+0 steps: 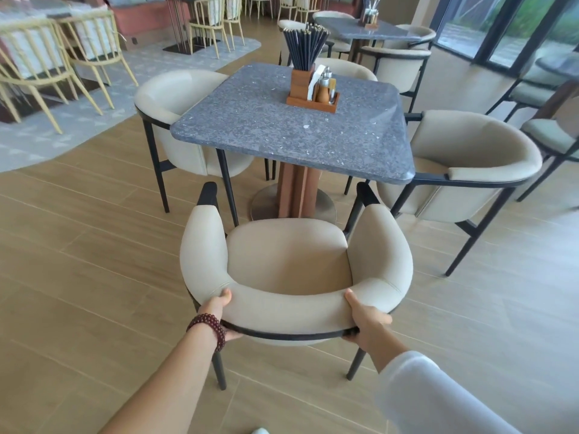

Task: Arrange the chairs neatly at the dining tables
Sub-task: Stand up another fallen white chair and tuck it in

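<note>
The left hand (219, 311) and right hand (366, 321) hold the back of a cream chair (291, 261). It faces the grey surface (282, 133), maybe not tucked in.

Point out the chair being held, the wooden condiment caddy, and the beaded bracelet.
Held chair (286, 255), head view, seat cushion.
Wooden condiment caddy (311, 104), head view, front wall.
Beaded bracelet (208, 327), head view, beads on the left wrist.

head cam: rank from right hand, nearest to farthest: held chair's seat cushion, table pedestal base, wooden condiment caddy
From the right hand, gripping the chair's backrest:
1. Seat cushion, just ahead and left of it.
2. Table pedestal base, on the floor beyond the seat.
3. Wooden condiment caddy, up on the tabletop, farthest back.
</note>
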### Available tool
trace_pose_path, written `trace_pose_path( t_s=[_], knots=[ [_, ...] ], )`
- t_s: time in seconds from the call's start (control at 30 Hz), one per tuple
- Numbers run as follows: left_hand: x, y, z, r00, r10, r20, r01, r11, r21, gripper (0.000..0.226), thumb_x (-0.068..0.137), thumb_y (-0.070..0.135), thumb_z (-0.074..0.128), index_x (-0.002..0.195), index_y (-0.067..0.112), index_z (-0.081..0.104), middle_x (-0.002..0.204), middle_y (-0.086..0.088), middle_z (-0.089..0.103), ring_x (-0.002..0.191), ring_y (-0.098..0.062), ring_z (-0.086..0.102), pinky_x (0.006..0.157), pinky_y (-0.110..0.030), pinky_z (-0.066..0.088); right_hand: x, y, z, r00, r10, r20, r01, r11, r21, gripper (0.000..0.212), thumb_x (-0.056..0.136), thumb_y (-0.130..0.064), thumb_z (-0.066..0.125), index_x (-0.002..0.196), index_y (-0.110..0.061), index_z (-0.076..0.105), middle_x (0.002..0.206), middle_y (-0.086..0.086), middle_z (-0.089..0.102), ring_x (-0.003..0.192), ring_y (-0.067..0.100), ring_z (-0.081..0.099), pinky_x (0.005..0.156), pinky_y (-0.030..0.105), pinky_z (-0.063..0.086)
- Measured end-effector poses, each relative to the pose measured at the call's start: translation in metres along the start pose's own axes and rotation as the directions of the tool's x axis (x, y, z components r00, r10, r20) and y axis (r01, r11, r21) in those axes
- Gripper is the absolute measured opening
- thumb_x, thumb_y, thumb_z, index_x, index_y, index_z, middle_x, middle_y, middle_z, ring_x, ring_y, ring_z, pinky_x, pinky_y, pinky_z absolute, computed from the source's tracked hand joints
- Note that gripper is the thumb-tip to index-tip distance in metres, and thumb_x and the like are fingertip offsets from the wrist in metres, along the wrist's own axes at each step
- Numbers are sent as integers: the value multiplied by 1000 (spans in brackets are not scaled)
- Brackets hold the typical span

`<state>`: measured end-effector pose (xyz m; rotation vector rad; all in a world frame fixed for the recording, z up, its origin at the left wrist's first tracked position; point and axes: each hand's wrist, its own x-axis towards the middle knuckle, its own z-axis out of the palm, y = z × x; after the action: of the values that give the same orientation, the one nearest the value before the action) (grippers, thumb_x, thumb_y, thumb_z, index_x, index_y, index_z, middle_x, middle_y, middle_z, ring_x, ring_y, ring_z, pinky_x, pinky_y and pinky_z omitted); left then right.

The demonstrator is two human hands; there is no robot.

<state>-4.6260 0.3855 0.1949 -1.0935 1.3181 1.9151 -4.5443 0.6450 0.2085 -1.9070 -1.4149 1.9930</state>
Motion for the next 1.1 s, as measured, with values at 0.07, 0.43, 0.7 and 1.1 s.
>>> trace_pose_path(
  t_s=[0.07,0.43,0.7,1.1],
  knots=[
    [1,-1,4,1000,-4,3,4,1000,-7,61,85,30,69,134,10,38,130,-17,48,117,-41,50,80,-64,47,5,-3,-1,1000,-8,18,8,999,-36,93,74,-35,82,138,-3,22,132,14,38,111,36,53,81,56,53],
    [3,-10,52,999,-36,-34,37,999,27,60,89,30,64,135,8,32,132,-19,44,125,-41,45,97,-60,42,41,-44,-14,996,-73,51,81,979,-188,98,68,-50,81,134,-8,22,104,16,50,89,33,61,73,52,58],
    [-45,14,74,976,201,-87,-145,891,431,47,94,2,44,139,-10,35,147,-28,34,135,-39,36,107,-43,32,10,-57,-45,994,-69,84,87,965,-247,83,87,-53,60,147,-11,20,110,9,44,115,36,53,88,51,52],
    [-192,-52,132,903,288,318,-392,853,343,45,96,16,48,139,11,38,129,-10,59,114,-26,57,105,-42,33,-64,-68,-175,932,-191,309,198,980,7,52,96,-45,50,138,-17,42,118,16,59,108,32,60,91,47,52]
  ],
)
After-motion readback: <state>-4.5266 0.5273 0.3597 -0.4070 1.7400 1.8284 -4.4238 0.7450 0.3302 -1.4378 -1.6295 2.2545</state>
